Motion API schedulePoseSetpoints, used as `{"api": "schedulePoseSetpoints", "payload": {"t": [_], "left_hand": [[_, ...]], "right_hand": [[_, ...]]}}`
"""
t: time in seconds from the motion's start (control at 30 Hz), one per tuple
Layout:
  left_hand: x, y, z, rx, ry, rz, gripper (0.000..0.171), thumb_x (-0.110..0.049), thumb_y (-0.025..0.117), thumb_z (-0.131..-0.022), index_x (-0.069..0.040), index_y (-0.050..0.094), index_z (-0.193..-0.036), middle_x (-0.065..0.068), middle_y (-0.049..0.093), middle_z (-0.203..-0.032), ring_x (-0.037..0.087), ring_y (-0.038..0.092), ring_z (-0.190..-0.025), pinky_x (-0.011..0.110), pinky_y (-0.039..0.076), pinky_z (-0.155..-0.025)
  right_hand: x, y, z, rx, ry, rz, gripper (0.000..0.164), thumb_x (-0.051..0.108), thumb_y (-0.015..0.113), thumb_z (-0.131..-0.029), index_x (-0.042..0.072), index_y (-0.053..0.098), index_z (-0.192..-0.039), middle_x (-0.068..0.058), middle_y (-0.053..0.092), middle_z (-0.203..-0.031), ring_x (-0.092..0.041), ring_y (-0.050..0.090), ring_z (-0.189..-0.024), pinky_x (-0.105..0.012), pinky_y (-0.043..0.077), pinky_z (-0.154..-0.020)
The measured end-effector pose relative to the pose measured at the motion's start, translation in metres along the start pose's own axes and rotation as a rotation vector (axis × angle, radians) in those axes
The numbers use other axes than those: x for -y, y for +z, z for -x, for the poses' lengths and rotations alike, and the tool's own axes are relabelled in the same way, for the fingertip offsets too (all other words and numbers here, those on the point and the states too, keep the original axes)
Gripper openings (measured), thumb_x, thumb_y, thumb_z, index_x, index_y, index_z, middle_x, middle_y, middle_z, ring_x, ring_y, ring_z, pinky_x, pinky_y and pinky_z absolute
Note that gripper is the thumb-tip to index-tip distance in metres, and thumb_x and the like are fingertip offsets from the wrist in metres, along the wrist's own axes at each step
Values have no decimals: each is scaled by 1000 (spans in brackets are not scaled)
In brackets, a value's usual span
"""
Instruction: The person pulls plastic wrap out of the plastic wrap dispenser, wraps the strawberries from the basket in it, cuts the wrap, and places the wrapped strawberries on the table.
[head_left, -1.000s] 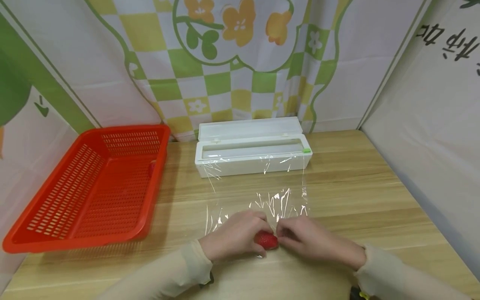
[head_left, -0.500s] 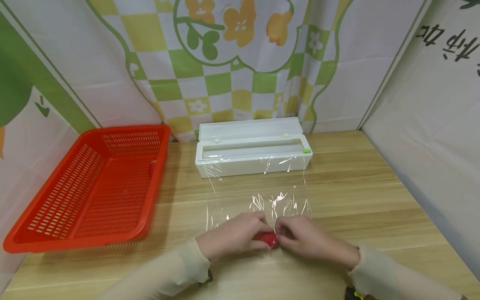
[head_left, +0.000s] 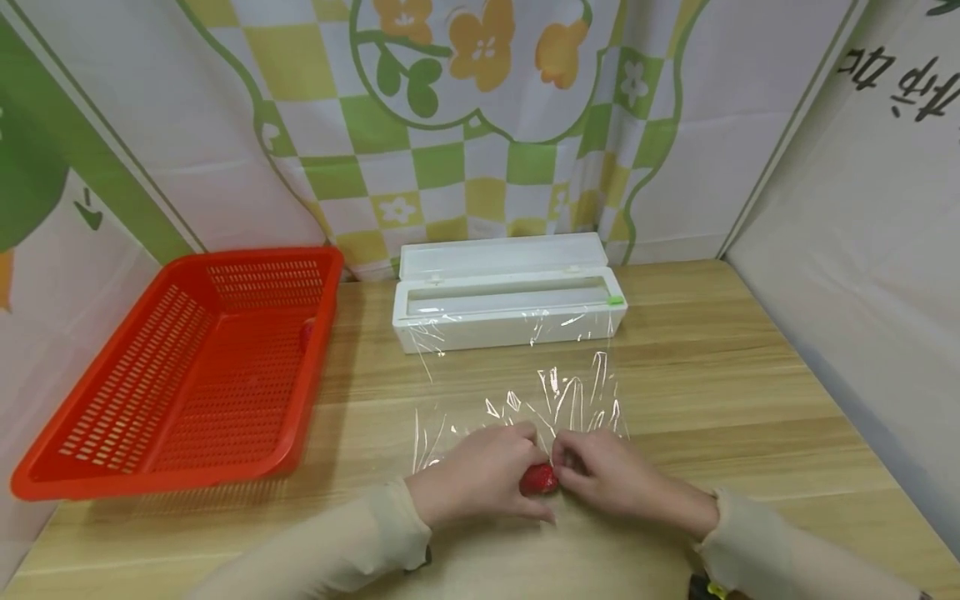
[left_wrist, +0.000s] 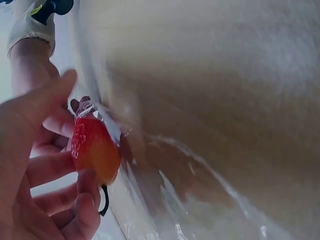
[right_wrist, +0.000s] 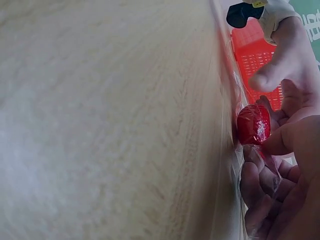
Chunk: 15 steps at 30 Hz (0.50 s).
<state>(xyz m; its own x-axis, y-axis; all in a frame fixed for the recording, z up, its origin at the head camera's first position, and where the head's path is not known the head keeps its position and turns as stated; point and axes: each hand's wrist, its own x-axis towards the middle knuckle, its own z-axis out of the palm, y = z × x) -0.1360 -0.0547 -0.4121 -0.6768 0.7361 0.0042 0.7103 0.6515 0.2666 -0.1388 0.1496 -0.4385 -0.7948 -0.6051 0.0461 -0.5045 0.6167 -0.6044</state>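
A red strawberry lies between the hands over the near end of a sheet of clear cling film. In the left wrist view the strawberry shows orange toward its dark stem, with film gathered at its other end. The left hand has its fingers curled against the strawberry, while its thumb stands away from it. The right hand pinches the twisted film right at the strawberry's end. In the right wrist view shiny film covers the strawberry, and a film tail runs into the right hand's fingers.
Behind the hands stands a white cling film dispenser box with its lid up; the sheet runs from it toward the hands. A red plastic basket is at the left, with another red strawberry partly hidden by its side. Printed curtains stand behind the wooden table.
The left thumb has come off the strawberry and straightened. The right hand keeps pinching film beside it. Creases in the film have shifted and spread toward the right.
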Motion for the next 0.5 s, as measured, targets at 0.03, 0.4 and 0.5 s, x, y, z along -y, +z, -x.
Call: {"api": "schedulePoseSetpoints", "payload": {"t": [0.03, 0.4, 0.5], "left_hand": [[0, 0, 0, -2, -3, -11, 34, -56, 75, -71, -24, 67, -80, -9, 50, -81, 3, 45, -61, 17, 36, -51], [9, -6, 0, 51, 42, 61, 12, -37, 66, -87, -26, 69, -90, -9, 53, -81, 3, 47, -67, 16, 40, -60], [12, -7, 0, 55, 62, 73, 14, -38, 65, -88, -26, 70, -92, -9, 53, -81, 1, 48, -67, 16, 41, -60]], "right_hand": [[0, 0, 0, -4, 2, 3, 10, 13, 65, -83, 21, 59, -81, 14, 53, -68, 1, 46, -60, -18, 43, -54], [-7, -4, 0, -15, -66, -11, 15, 13, 66, -85, 25, 57, -80, 17, 52, -67, 2, 46, -60, -18, 43, -54], [-9, -7, 1, 15, -92, -48, 13, 15, 66, -86, 24, 59, -83, 16, 56, -72, 1, 49, -64, -18, 46, -58]]}}
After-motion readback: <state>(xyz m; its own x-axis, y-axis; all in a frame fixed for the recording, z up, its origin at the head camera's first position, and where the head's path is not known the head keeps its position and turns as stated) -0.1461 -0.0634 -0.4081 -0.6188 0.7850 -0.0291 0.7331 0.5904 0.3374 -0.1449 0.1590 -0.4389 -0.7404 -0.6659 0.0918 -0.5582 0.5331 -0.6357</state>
